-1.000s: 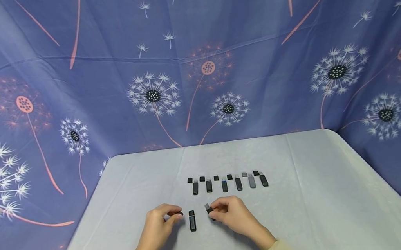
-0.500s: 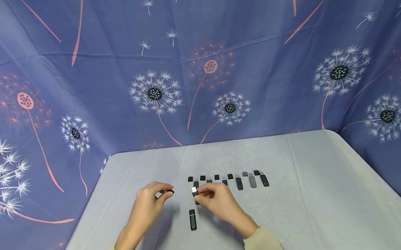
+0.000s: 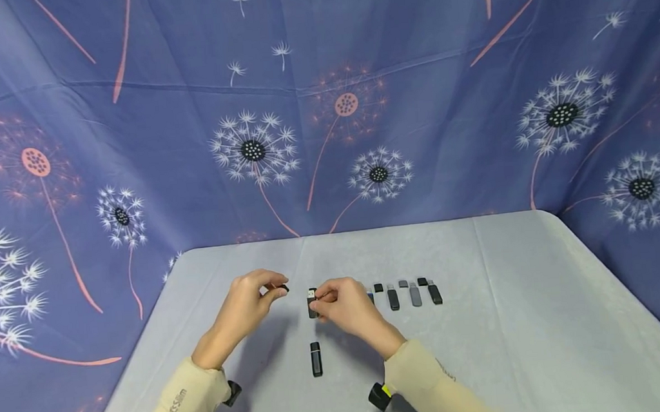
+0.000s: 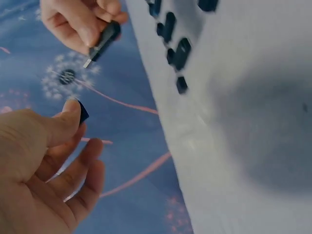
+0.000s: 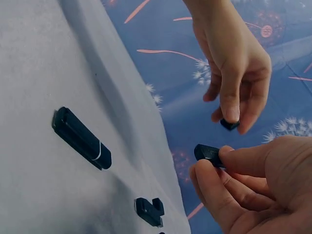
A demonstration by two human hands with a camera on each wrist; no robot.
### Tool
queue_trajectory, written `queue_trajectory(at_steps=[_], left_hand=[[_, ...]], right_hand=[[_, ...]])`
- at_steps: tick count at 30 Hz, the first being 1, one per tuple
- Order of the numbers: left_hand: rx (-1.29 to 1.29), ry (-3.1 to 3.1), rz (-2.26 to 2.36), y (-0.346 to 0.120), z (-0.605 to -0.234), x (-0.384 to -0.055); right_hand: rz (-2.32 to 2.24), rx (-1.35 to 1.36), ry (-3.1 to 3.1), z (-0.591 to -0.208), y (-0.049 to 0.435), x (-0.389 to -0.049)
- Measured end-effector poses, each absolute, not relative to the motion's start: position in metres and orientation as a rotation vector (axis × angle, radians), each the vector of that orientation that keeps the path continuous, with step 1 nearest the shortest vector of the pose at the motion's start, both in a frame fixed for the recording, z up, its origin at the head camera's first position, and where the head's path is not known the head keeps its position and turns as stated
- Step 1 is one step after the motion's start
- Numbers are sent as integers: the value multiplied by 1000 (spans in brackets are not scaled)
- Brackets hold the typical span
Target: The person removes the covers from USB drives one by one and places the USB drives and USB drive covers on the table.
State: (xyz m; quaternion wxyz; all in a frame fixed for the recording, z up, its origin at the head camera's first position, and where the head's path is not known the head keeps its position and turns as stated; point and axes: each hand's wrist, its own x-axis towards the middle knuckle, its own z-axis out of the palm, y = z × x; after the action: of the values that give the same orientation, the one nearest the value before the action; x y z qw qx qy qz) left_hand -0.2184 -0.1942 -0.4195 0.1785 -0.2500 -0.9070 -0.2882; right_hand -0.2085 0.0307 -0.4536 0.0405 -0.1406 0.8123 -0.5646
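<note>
My left hand (image 3: 249,301) pinches a small black cap (image 4: 83,113) between thumb and fingertips. In my right hand (image 3: 346,303) is a dark USB flash drive (image 4: 106,41), gripped by its body with the metal plug bare. Both hands are raised above the table, and the cap and the drive are a short gap apart. Below them a capped black flash drive (image 3: 316,360) with a thin pale band lies alone on the cloth. Behind my right hand runs a row of uncapped drives, among them a black one (image 3: 393,298) and a grey one (image 3: 415,295); the hand hides part of this row.
Loose caps, such as a black cap (image 3: 378,287) and a grey cap (image 3: 403,284), lie behind the drives in the row. A pale cloth covers the table (image 3: 548,318). At its far edge hangs a blue curtain (image 3: 446,126) with a dandelion pattern.
Both hands have risen and moved away from me. The right hand has also moved left with the flash drive, toward the cap in the left hand. The lone capped drive has stayed put.
</note>
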Motion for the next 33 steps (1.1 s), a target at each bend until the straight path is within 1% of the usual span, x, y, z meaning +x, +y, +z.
queue_trajectory(at_steps=[8, 15, 20, 25, 33], left_hand=[[-851, -2746, -815, -205, -426, -254], [-813, -2841, -806, -220, -419, -289], [-818, -2907, -794, -223, -414, -306], [-831, -3039, -780, -218, -415, -316], [-873, -3121, -791, -204, -432, -320]], right_hand=[[-1675, -276, 2412, -453, 16, -238], [-1579, -189, 2443, -440, 5, -263], [-1487, -126, 2492, -435, -5, -276], [-1417, -109, 2479, -439, -15, -281], [-1305, -104, 2469, -455, -28, -272]])
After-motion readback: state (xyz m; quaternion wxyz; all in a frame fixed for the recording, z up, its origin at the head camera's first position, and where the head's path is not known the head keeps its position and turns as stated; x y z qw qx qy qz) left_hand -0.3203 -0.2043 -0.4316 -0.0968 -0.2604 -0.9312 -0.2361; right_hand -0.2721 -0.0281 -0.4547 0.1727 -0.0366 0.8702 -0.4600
